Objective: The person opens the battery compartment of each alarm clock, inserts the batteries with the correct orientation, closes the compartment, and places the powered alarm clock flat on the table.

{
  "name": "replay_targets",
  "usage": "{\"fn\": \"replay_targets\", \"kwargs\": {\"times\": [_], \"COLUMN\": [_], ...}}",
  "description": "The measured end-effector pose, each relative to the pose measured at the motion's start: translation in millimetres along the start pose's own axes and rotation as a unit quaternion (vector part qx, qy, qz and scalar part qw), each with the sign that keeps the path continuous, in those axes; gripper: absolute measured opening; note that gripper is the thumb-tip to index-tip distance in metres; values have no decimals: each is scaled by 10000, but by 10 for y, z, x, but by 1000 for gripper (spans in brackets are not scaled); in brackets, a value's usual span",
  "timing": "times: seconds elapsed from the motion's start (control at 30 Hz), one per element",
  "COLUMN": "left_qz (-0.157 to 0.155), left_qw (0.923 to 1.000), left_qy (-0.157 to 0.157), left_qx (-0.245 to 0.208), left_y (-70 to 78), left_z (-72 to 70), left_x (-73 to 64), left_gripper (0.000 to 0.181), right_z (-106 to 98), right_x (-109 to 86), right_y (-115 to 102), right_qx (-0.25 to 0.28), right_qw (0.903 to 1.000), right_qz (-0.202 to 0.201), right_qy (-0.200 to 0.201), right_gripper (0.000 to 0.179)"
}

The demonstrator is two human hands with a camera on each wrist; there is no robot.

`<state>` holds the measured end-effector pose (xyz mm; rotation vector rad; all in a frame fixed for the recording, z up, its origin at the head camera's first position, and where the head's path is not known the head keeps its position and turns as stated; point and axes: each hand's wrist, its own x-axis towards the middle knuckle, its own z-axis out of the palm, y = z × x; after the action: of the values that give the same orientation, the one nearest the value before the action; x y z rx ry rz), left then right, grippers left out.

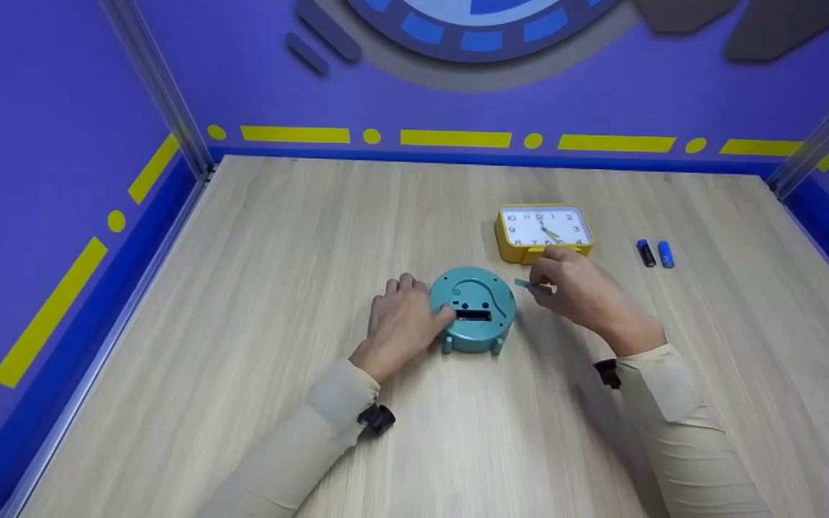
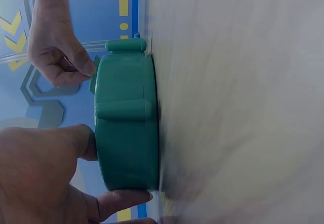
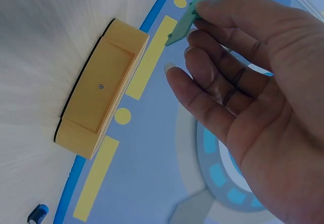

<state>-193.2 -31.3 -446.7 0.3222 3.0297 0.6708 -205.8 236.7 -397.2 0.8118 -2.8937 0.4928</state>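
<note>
A round teal alarm clock (image 1: 473, 329) lies back side up on the table, its narrow battery slot exposed and dark inside. My left hand (image 1: 404, 320) grips it from the left, thumb over the back near the slot and a finger along the side, as the left wrist view shows. Just right of the clock, my right hand (image 1: 573, 291) pinches a small teal battery cover (image 3: 183, 26) between thumb and fingertips. The cover is held up off the table, with its small tabs showing in the right wrist view. Two feet (image 2: 124, 110) stick out from the clock's side.
Behind my right hand stands a yellow rectangular alarm clock (image 1: 544, 226), face up and showing its dial. Two batteries, one black and blue (image 1: 645, 253) and one blue (image 1: 666, 255), lie farther right. Blue printed panels (image 1: 450, 108) border the wooden table.
</note>
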Motion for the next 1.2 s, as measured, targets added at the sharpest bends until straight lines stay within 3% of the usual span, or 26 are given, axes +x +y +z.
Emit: {"fn": "replay_targets", "kwargs": {"times": [0.47, 0.8, 1.2], "left_qz": [62, 47, -33], "left_qw": [10000, 9999, 9999], "left_qy": [52, 11, -24], "left_qx": [17, 117, 143], "left_y": [-13, -7, 2], "left_z": [0, 9, 7], "left_x": [-2, 5, 10], "left_gripper": [39, 41, 44], "right_z": [37, 76, 156], "right_x": [9, 23, 30], "right_y": [87, 115, 161], "right_qx": [42, 98, 57], "right_qw": [10000, 9993, 9987], "right_qz": [-54, 191, 218], "right_qy": [-36, -316, -464], "right_gripper": [12, 12, 12]}}
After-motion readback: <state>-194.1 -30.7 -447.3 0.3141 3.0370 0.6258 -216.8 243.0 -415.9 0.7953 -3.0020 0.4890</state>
